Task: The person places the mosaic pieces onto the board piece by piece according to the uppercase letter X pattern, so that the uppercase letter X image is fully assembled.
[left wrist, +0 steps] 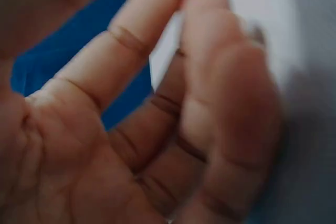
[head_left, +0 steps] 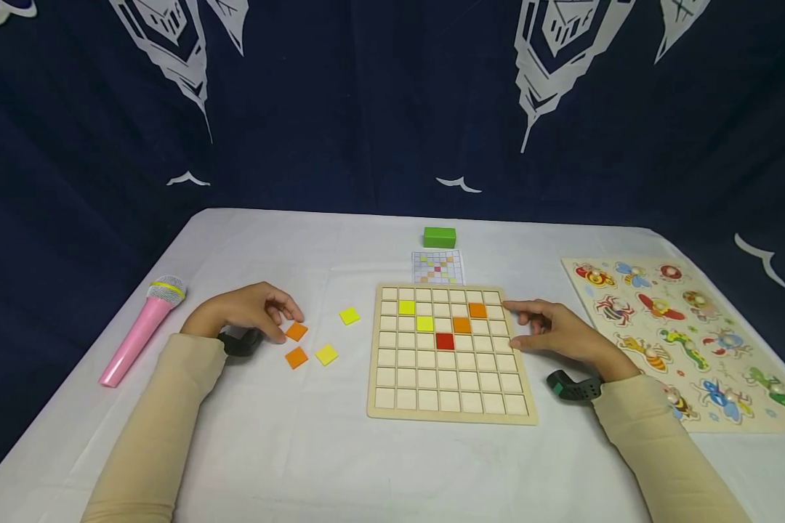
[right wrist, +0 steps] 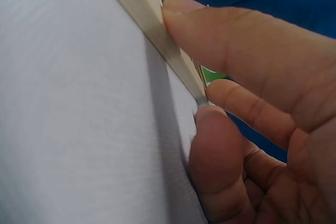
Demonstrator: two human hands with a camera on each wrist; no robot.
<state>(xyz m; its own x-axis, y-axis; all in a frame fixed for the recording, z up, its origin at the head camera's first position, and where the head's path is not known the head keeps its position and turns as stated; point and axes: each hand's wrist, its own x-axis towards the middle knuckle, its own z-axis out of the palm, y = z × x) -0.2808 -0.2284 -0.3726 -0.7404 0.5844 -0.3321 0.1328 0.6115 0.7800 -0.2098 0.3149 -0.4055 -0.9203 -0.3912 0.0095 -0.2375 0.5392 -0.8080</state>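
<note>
Since the pale wooden board (head_left: 446,360) lay flat on the white counter (head_left: 288,465), its seven-by-seven grid probably needed only light steadying; a hard push could have skewed it. The right hand (head_left: 556,330) rested its fingertips on the board's right edge, thumb and forefinger apart, gripping nothing. The left hand (head_left: 247,306), well left of the board, had loosely bent fingers with nothing visible in them, beside an orange tile (head_left: 296,331); contact could not be told. Such thin pieces seemed best pinched by opposite edges and squared to a cell before release. They looked flat, square and bright: another orange tile and two yellow ones lay loose nearby, while a red tile (head_left: 444,341) sat mid-grid, yellow and orange pairs slanting up from it in a V.
</note>
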